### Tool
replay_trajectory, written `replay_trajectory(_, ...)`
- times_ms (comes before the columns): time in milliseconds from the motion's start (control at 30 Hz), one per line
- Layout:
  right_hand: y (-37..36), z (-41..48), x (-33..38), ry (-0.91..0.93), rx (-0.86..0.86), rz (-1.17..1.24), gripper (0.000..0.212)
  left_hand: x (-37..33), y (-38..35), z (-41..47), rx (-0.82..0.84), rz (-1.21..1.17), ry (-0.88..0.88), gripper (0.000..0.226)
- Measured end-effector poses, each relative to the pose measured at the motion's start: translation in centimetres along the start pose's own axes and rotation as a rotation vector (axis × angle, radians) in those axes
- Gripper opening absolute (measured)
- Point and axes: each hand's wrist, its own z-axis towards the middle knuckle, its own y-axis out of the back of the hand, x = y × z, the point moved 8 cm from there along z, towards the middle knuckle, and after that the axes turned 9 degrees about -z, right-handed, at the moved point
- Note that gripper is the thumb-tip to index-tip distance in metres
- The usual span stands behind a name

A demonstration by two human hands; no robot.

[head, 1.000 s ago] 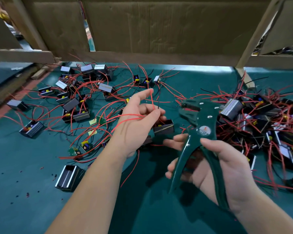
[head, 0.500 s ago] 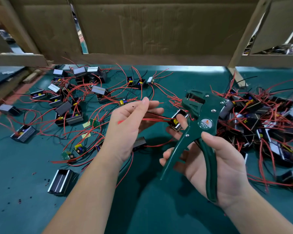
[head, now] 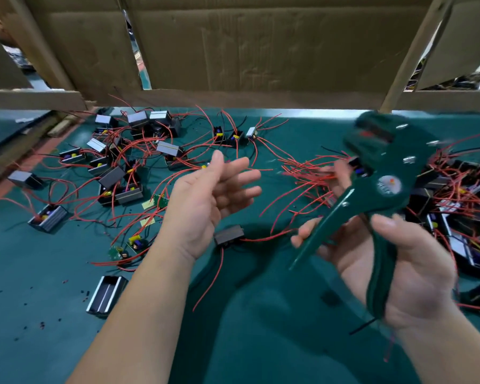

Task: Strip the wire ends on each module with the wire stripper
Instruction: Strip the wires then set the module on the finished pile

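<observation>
empty case (head: 103,296): an open channel near the left edge of the tabletop (head: 39,342), nothing inside it.
open cases (head: 49,217): toward the far left corner; small boards with yellow and blue parts sit inside, red wires come out.
heaped modules (head: 455,245): along the right edge, wires tangled.
single module (head: 229,235): black, lying just beside the left wrist.
wire stripper (head: 383,203): dark green, round label, handles apart, blurred; held above the tabletop toward the right edge.
right hand (head: 421,273): grip wrapped round the stripper handles.
left hand (head: 214,200): grip loose, fingers spread, holding nothing.
</observation>
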Motion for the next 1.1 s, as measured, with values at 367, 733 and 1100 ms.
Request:
replay_trajectory(367, 3.9, 0.8, 1.6, 0.073, -0.136, -0.136, 0.046, -5.4, 8.6, 0.2, -0.568, 1.041, -0.296, 0.039)
replay_trajectory(733, 3.6, 0.5, 0.8, -0.042, -0.061, -0.020, 0.042, -4.6, 12.9, 0.2, -0.752, 1.389, 0.101, 0.031)
replay_trajectory(1100, 0.6, 0.1, -1.3, -0.194, 0.048, 0.039, 0.079, -5.3, 13.1, 0.3, -0.745, 1.187, -0.044, 0.048)
